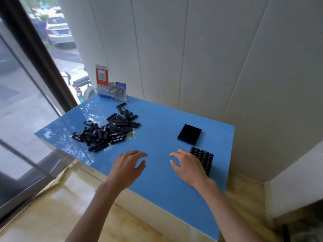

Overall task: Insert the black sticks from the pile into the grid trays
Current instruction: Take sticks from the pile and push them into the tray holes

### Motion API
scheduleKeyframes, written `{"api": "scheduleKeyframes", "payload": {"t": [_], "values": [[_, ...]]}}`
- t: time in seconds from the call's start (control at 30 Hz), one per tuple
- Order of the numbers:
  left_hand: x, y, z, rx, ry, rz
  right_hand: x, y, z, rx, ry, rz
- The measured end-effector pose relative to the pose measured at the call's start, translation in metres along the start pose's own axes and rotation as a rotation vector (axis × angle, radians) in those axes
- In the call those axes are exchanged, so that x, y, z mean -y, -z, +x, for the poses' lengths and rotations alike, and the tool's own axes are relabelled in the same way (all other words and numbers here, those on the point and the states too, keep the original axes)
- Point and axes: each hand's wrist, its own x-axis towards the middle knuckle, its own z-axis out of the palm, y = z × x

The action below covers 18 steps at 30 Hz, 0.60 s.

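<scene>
A loose pile of black sticks [108, 130] lies on the left half of the blue table [157, 180]. An empty black grid tray [189, 134] sits at the right. Nearer to me stands a second grid tray [204, 158] filled with upright sticks. My right hand [187, 165] hovers just left of the filled tray with fingers spread and relaxed, partly hiding its left side. My left hand [129, 165] hangs over the table's near middle, fingers loosely curved, holding nothing, below the pile.
Two small sign stands, one red and white [102, 77] and one blue [121, 91], stand at the table's far left corner against the white panelled wall. A glass window runs along the left. The table's near edge drops to a tiled floor.
</scene>
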Motion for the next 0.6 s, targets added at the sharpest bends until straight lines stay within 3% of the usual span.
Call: {"api": "scheduleKeyframes", "payload": {"t": [0.37, 0.6], "values": [[0.135, 0.06, -0.055, -0.067, 0.184, 0.063, 0.122, -0.067, 0.048, 0.041, 0.088, -0.044], [0.254, 0.101, -0.082, -0.027, 0.158, 0.066, 0.227, -0.124, 0.088, 0.045, 0.065, -0.05]]}}
